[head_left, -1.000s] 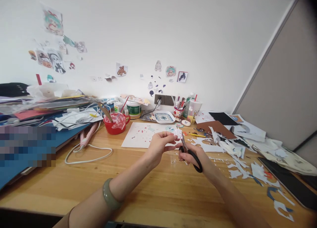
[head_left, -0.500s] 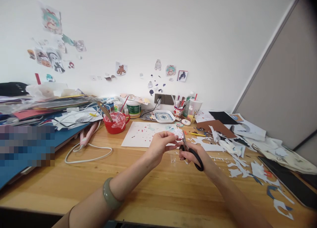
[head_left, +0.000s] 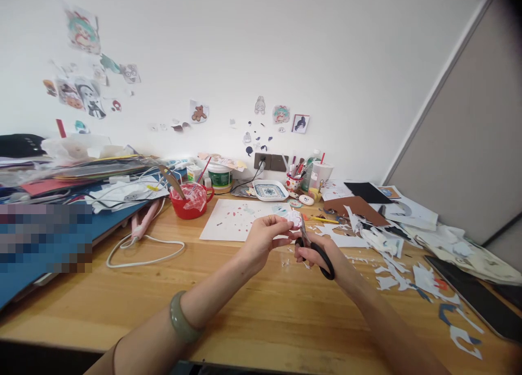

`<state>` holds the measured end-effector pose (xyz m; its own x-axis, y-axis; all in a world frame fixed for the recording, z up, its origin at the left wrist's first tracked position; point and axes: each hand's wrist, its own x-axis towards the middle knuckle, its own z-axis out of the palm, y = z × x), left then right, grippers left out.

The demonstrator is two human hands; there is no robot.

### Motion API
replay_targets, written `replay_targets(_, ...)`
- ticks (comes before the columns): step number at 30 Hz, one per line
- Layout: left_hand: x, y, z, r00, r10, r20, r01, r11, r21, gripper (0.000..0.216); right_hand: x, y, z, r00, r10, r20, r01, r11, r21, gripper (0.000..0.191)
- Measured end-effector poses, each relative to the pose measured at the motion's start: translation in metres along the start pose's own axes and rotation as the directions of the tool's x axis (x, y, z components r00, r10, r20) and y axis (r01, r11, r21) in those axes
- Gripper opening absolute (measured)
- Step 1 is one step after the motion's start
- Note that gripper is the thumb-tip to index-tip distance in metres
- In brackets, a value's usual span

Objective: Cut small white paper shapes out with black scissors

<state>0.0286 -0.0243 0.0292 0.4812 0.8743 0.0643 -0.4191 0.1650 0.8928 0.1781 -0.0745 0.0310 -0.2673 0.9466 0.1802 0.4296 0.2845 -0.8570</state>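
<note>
Between thumb and fingers my left hand (head_left: 264,240) pinches a small white paper cutout (head_left: 294,218) with pinkish-purple lines on it. My right hand (head_left: 320,249) is closed around black-handled scissors (head_left: 327,263), whose blades point up along the cutout's right edge. Whether the blades are biting into the paper I cannot tell. Both hands are held above the wooden table (head_left: 244,310), fingertips close together. Behind them lies a white sheet (head_left: 228,220) scattered with small red, teal and dark paper bits.
White paper scraps (head_left: 391,277) litter the right side, near a dark tablet-like slab (head_left: 468,293). A red mug (head_left: 190,204), a blue-patterned square dish (head_left: 270,191) and a pen cup (head_left: 294,183) stand toward the wall. A pink corded tool (head_left: 144,221) lies left, beside piled papers.
Hands, cutout and scissors stay almost in place. The cutout seems slightly turned, showing more of its pinkish-purple lines beside the blades.
</note>
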Motion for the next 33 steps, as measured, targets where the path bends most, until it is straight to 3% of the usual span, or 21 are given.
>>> replay_targets(33,0.0013,-0.0015,-0.0018,0.998,-0.015,0.053,0.017,0.999,-0.048,0.018,-0.0004,-0.0016,0.0015,0.998,0.057,-0.036,-0.056,0.998,0.023,0.022)
